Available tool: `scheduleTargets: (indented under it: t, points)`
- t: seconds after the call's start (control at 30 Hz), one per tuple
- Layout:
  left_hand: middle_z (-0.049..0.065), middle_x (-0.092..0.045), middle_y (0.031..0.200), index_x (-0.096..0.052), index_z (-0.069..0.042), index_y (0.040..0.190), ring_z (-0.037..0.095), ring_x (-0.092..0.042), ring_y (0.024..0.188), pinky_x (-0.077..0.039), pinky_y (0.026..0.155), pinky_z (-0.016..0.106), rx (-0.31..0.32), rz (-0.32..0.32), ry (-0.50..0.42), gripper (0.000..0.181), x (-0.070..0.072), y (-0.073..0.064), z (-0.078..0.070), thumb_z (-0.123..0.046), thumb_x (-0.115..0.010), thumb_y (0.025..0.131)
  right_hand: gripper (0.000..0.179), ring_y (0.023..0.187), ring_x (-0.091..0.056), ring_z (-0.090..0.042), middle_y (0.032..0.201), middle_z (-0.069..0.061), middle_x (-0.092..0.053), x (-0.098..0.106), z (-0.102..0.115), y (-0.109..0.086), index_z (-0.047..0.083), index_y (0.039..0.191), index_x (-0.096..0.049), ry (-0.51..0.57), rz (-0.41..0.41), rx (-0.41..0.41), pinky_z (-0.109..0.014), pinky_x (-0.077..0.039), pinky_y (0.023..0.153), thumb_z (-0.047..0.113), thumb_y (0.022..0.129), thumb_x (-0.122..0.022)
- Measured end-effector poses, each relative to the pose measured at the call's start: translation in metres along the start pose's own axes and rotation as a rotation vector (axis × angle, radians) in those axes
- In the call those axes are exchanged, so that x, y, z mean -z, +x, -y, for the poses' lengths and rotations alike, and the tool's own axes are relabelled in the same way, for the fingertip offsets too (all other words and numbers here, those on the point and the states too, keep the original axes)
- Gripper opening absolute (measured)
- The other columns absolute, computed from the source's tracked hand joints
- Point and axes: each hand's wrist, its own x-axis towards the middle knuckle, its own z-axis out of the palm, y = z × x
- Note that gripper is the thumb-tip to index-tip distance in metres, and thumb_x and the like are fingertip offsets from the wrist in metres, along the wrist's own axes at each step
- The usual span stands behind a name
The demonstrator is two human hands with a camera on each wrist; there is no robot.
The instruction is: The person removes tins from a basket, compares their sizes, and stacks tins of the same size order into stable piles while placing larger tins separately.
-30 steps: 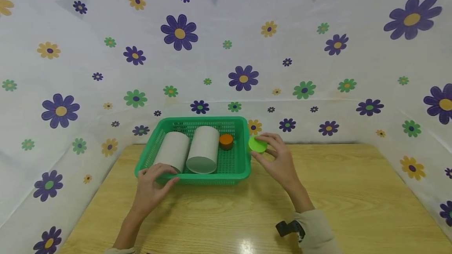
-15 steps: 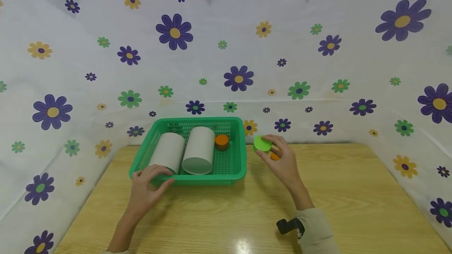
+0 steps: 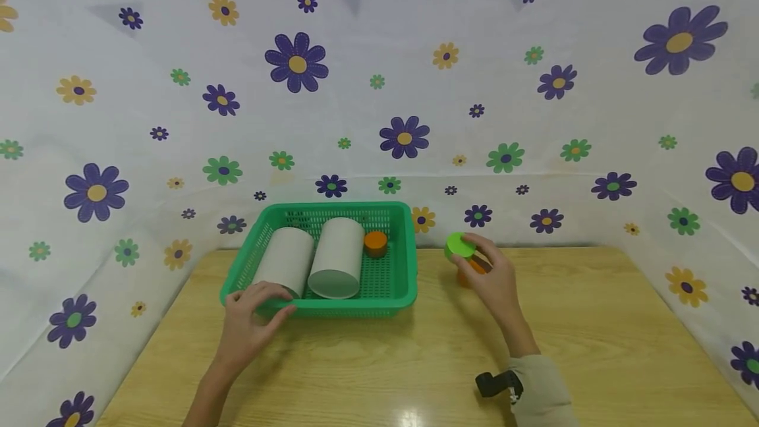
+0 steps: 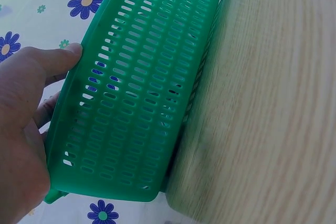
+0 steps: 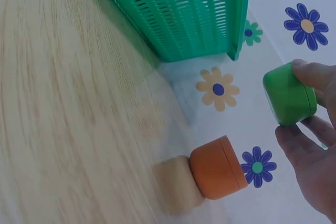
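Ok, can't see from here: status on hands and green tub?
Right hand holds green tub aloft. Left hand grips basket rim. Orange tub on table nearby, possibly in the way.

One green basket (image 3: 356,304) stands on one table (image 3: 367,361) and holds two white cylinders (image 3: 286,261). Two small orange containers (image 3: 375,242) plus one light green container (image 3: 459,246) — three altogether. One left hand (image 3: 249,321) and one right hand (image 3: 495,280) — two.

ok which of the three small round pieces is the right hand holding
The green piece; the orange piece in the basket and the other orange piece on the table aren't held.
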Motion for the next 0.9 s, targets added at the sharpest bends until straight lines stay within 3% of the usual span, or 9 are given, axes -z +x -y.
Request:
scheduleTargets:
  t: [0.13,0.27,0.5,0.6,0.9]
  points:
    - [-0.013,-0.07,0.102,-0.074,-0.021,0.098,0.012,-0.062,0.102,-0.022,0.089,0.048,0.009,0.009,0.002,0.024,-0.001,-0.001,0.001,-0.011,-0.088,0.081,0.043,0.124,-0.06,-0.042,0.138,-0.023,-0.059,0.005,-0.009,0.0,-0.005,0.131,-0.063,-0.023,-0.019,-0.047,-0.04,-0.05,0.097,0.002,0.091,-0.077]
    - [-0.013,-0.07,0.102,-0.074,-0.022,0.098,0.012,-0.061,0.102,-0.022,0.088,0.048,0.008,0.013,0.006,0.025,-0.002,0.0,0.001,-0.011,-0.088,0.081,0.042,0.123,-0.059,-0.047,0.136,-0.029,-0.058,0.009,0.01,-0.003,-0.011,0.129,-0.061,-0.039,-0.023,-0.079,-0.048,-0.049,0.097,-0.004,0.091,-0.075]
    - [-0.01,-0.071,0.099,-0.074,-0.021,0.096,0.011,-0.061,0.098,-0.022,0.088,0.047,-0.014,-0.01,-0.004,0.027,0.001,0.002,-0.002,-0.006,-0.088,0.079,0.04,0.123,-0.059,-0.047,0.133,-0.03,-0.059,0.01,0.005,-0.001,-0.012,0.127,-0.061,-0.059,-0.024,-0.111,-0.05,-0.049,0.097,-0.004,0.091,-0.075]
    - [-0.009,-0.071,0.099,-0.074,-0.02,0.096,0.012,-0.062,0.098,-0.022,0.087,0.048,-0.024,-0.009,-0.007,0.027,0.001,0.002,-0.002,-0.005,-0.088,0.079,0.04,0.123,-0.059,-0.047,0.131,-0.03,-0.06,0.01,-0.001,0.0,-0.012,0.127,-0.062,-0.082,-0.028,-0.112,-0.051,-0.05,0.096,-0.004,0.091,-0.075]
    - [-0.009,-0.071,0.098,-0.074,-0.018,0.096,0.013,-0.062,0.098,-0.022,0.087,0.047,-0.032,-0.011,-0.016,0.027,0.001,0.001,0.0,-0.004,-0.088,0.077,0.04,0.123,-0.06,-0.04,0.131,-0.021,-0.061,0.012,-0.046,0.001,-0.002,0.128,-0.065,-0.086,-0.03,-0.12,-0.045,-0.051,0.097,0.005,0.091,-0.079]
